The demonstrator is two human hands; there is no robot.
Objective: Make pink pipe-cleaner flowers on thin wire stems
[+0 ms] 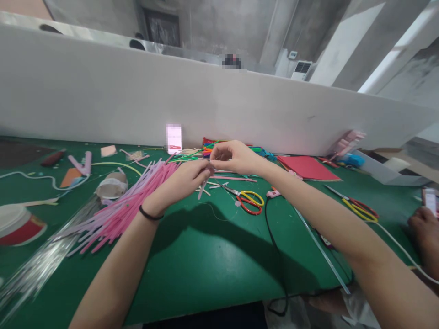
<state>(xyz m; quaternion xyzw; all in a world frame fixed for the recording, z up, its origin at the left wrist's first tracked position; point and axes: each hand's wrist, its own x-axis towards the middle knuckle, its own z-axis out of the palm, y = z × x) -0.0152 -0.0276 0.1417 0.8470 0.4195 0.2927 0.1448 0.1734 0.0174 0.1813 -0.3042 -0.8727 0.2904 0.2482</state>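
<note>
My left hand [192, 180], a black band at its wrist, is closed in a pinch over the middle of the table. A short pale pink strip [201, 191], probably a piece of pipe cleaner, hangs below its fingertips. Right beside it, my right hand [236, 159] has thumb and fingers curled together; what they pinch is too small to make out. Under my left forearm lies a bundle of pink and lilac pipe cleaners [137, 201]. Scissors with red and yellow handles [252, 202] rest just in front of the hands, near a thin loose thread [219, 218].
A lit phone [174, 138] leans on the white partition [212, 100]. Red sheets [307, 168], a second pair of scissors [358, 208] and a white box [384, 169] are on the right. Another person's hand [425, 228] holds a phone. A red-and-white cup [20, 226] lies left.
</note>
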